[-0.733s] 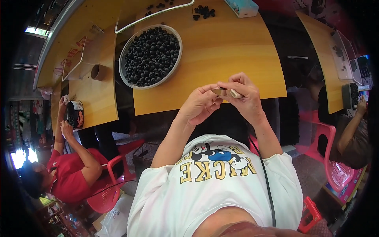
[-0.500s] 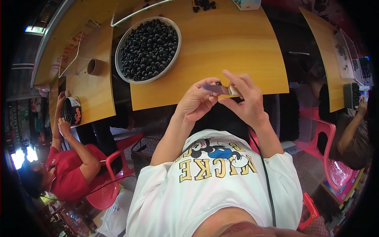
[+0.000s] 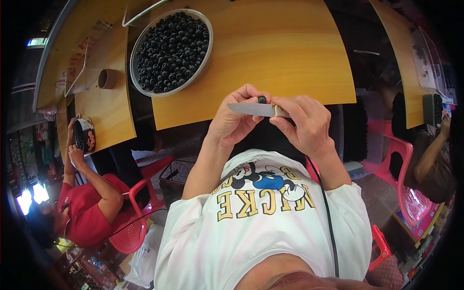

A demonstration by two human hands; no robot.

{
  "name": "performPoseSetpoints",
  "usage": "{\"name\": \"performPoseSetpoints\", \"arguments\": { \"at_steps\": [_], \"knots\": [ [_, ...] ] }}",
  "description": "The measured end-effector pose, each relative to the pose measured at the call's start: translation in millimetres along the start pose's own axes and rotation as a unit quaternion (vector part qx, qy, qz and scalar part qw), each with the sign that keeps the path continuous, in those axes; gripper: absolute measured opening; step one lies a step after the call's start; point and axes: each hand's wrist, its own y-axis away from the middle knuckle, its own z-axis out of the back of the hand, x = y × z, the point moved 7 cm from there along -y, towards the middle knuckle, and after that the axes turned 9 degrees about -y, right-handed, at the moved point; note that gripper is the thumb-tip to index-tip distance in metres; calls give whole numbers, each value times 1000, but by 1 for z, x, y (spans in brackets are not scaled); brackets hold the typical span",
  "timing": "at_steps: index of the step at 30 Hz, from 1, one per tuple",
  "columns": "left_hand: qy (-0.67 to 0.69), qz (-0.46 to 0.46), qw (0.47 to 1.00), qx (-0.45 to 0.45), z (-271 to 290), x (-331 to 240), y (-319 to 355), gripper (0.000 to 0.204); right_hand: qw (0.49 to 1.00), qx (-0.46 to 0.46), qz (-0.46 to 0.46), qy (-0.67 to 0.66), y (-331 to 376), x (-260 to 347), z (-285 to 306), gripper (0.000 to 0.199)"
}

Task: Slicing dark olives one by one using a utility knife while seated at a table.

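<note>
My right hand [image 3: 304, 121] is closed around the pale handle of a knife [image 3: 251, 109], whose blade points left across my left fingers. A small dark round piece [image 3: 262, 99] is pinched between the fingertips of my left hand [image 3: 237, 116], just beyond the blade. The blade hides part of those fingers, and I cannot tell whether its edge touches the piece. On the table to the far left stands a round clear tub [image 3: 209, 58] heaped with similar small black pieces [image 3: 169, 53], many showing a hole.
Both hands are in front of the edge of a wooden table [image 3: 290, 53]. A brown cup [image 3: 107, 79] stands on a neighbouring table at left, where a person in red [image 3: 92, 208] works over a dark round container [image 3: 84, 135]. Another person [image 3: 430, 164] sits at right beside a pink chair [image 3: 401, 154].
The knife blade, blurred before, now lies flatter and sharper in view, and my right fingers have curled down around its handle. The tub appears slightly further up and left.
</note>
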Motion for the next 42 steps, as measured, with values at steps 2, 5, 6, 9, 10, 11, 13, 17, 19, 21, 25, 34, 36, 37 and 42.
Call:
{"name": "performPoseSetpoints", "arguments": {
  "at_steps": [2,5,6,9,10,11,13,17,19,21,25,34,36,37,42],
  "knots": [
    [-7,-5,1000,-21,2,-1,0,14,1000,0,7,6,0,1,0,31],
    [-2,-8,1000,-20,0,-2,1,14,1000,-2,10,9,2,0,0,32],
    [-2,-7,1000,-20,0,-1,1,14,1000,-2,9,9,2,-1,0,32],
    [2,-8,1000,-27,1,0,0,13,1000,-4,4,16,2,-3,2,32],
    [0,-10,1000,-24,1,0,0,13,1000,-3,1,12,3,-3,2,31],
    [-1,-13,1000,-20,1,0,0,14,1000,-3,-2,7,3,-4,2,31],
    [-14,-17,1000,-5,2,-1,1,14,1000,5,-5,4,4,-3,2,29],
    [-48,-30,997,44,-5,-7,5,12,993,22,-65,96,8,-28,5,21],
    [-54,-36,998,24,-2,-7,7,13,985,-48,-141,81,16,-64,24,17],
    [-60,-46,997,3,0,-8,5,16,980,-91,-176,28,23,-75,35,18],
    [-19,-15,999,-34,6,-4,9,23,962,-107,-248,-28,28,-87,26,19],
    [-168,26,985,23,-12,-87,12,16,976,-128,-171,40,47,-112,5,21],
    [-254,-32,965,-61,-11,-148,-11,15,977,-132,-157,54,48,-114,4,21],
    [-235,-58,969,-55,0,-179,-33,15,978,-133,-143,68,49,-113,5,21],
    [-181,-210,941,-195,7,-318,-110,66,982,-135,-108,73,40,-106,1,21]
  ]
}}
